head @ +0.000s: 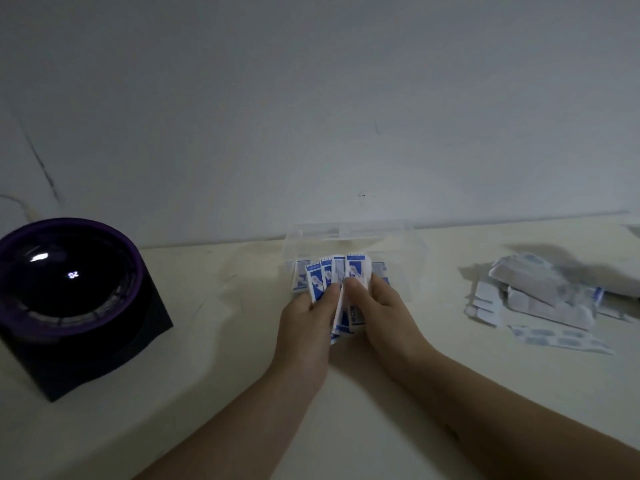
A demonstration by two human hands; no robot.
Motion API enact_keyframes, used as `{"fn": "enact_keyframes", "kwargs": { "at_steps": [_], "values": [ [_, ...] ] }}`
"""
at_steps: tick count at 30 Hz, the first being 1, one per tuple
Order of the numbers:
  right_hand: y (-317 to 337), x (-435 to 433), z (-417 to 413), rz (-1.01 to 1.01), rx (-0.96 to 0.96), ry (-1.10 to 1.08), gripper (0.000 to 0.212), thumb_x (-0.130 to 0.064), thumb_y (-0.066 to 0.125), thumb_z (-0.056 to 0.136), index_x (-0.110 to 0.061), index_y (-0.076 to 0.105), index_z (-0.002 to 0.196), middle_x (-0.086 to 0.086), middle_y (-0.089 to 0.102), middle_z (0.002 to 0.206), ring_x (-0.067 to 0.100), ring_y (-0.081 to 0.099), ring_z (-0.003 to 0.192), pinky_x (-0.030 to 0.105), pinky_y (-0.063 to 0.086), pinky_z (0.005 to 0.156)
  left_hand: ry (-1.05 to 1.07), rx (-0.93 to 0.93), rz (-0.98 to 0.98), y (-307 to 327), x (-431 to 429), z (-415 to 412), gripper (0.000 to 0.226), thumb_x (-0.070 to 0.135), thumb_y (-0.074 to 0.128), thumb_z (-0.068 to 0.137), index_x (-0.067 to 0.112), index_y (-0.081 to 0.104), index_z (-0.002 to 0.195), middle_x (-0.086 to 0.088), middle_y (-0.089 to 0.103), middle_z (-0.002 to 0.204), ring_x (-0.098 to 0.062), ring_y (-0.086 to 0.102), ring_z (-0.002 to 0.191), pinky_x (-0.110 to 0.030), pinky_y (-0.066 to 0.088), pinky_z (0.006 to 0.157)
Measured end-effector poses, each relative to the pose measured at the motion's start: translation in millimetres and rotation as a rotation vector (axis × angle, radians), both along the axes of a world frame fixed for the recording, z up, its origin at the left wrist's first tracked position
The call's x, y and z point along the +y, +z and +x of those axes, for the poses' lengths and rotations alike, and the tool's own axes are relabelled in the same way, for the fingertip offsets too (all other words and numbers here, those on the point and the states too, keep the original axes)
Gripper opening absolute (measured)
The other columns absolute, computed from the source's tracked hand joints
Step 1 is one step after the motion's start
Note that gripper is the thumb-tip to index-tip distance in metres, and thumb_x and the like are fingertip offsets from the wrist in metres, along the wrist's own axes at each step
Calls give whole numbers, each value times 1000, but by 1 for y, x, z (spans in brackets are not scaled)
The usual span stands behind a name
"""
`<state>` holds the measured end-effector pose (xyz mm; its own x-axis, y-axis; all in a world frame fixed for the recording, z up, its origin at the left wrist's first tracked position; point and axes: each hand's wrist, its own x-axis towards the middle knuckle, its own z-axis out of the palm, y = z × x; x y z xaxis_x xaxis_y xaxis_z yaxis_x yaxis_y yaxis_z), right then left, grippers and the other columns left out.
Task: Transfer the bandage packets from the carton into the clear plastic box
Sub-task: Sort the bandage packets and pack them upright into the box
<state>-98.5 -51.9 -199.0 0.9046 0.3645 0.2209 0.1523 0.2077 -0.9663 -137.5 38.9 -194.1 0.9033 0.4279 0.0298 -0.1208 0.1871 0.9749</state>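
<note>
Both hands meet just in front of the box. The left hand (304,320) curls its fingers round the lower part of a fan of packets (355,268). The right hand (374,306) pinches the fan's right edge. The packets' long axes point away from the person, toward the box (349,233), which stands directly behind the fan on the table (225,306). More packets appear to lie inside the box. The coming move is probably a short push forward, and neither hand is clearly nearer.
</note>
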Motion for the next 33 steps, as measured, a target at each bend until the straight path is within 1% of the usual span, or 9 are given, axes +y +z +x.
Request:
{"fn": "enact_keyframes", "kwargs": {
  "at_steps": [3, 6, 10, 17, 22, 26, 28, 31, 33],
  "values": [
    [-2, 2, -1, -12, -5, 12, 23, -18, 44, 99, -14, 60, 114, 3, 71, 107, 17, 68, 97, 33, 54, 86, 27, 3, 4, 0, 3, 1, 17, 27, 58, 92, 18, 70, 98, -7, 74, 91, -24, 71, 84, -40, 57, 77],
    [-3, 1, 2, -4, -16, -8, 21, -16, 43, 99, -14, 60, 111, 4, 72, 104, 18, 69, 95, 33, 54, 85, 14, 2, -19, 2, 1, 2, 30, 30, 49, 97, 19, 72, 82, -6, 75, 88, -25, 71, 85, -44, 55, 85],
    [-4, 2, -1, -25, -75, 24, 24, -17, 41, 100, -16, 60, 115, 1, 71, 106, 15, 68, 97, 26, 54, 83, 50, -39, 87, 0, 4, 1, 17, 23, 56, 93, 17, 71, 90, -10, 74, 91, -27, 71, 88, -49, 54, 86],
    [-3, 1, -1, -85, -113, 45, 24, -18, 41, 100, -17, 60, 115, 1, 71, 105, 13, 67, 97, 26, 53, 84, 33, -50, 81, 1, -1, -1, 25, 31, 48, 97, 22, 70, 90, 0, 74, 93, -16, 70, 91, -40, 54, 89],
    [-1, -3, 0, -184, -229, 32, 24, -17, 39, 101, -15, 61, 110, 4, 69, 105, 10, 64, 99, 21, 49, 85, 29, -121, 246, 1, 6, -1, 18, 25, 50, 96, 19, 68, 94, -1, 73, 94, -12, 68, 91, -27, 51, 84],
    [4, -6, -2, -303, -281, 39, 27, -16, 40, 100, -21, 56, 80, -15, 62, 72, -6, 54, 66, 11, 42, 64, 22, -93, 288, -2, 15, 1, 18, 24, 52, 95, 16, 67, 100, -4, 72, 97, -18, 67, 94, -33, 52, 84],
    [3, -7, -1, -377, -351, -12, 32, -17, 42, 100, -21, 47, 68, -10, 50, 64, 1, 44, 59, 14, 37, 58, -59, -56, 325, -5, 12, 1, 19, 29, 49, 96, 20, 63, 104, -3, 68, 105, -14, 64, 100, -29, 50, 90],
    [-5, -9, 6, -582, -517, -90, 31, -27, 37, 100, -30, 44, 70, -9, 50, 72, 19, 45, 77, 31, 40, 72, -154, -57, 465, -6, 11, -2, 10, 26, 46, 97, 31, 54, 92, -5, 58, 114, -2, 57, 100, -5, 40, 83],
    [-10, -14, 6, -782, -650, -159, 27, -38, 26, 96, -31, 39, 74, -9, 48, 80, 22, 43, 82, 37, 39, 80, -176, -60, 540, -5, 13, -1, 15, 22, 46, 98, 35, 49, 89, -9, 52, 118, -6, 54, 102, -6, 38, 86]
  ]
}}
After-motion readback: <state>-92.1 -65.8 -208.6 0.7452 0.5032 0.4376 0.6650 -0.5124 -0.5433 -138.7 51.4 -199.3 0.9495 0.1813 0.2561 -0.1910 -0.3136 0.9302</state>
